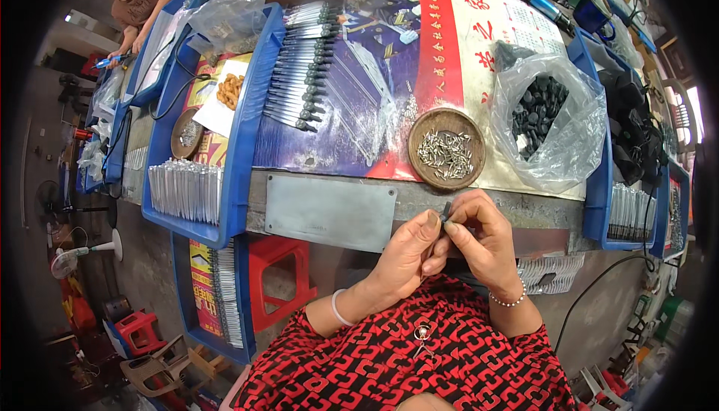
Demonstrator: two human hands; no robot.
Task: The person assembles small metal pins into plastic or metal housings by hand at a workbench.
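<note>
Close in, the grip is narrow: the left hand [408, 254] and right hand [485, 242] meet at the fingertips, pinching a small dark piece [447, 212] between them, about equally near both. Its visible end points up and outward, its long axis roughly toward the wooden bowl [449, 119]; fingers hide the rest. Just beyond the grip, that round brown bowl holds shiny, slender metal parts [447, 156]. Left of the grip, a smooth grey plate [329, 212] lies along the tabletop [257, 200]. Farther right, a crinkled clear plastic bag [580, 137] gapes around black pieces [541, 111]; far left, slim dark-ended rods [299, 66] form a row.
</note>
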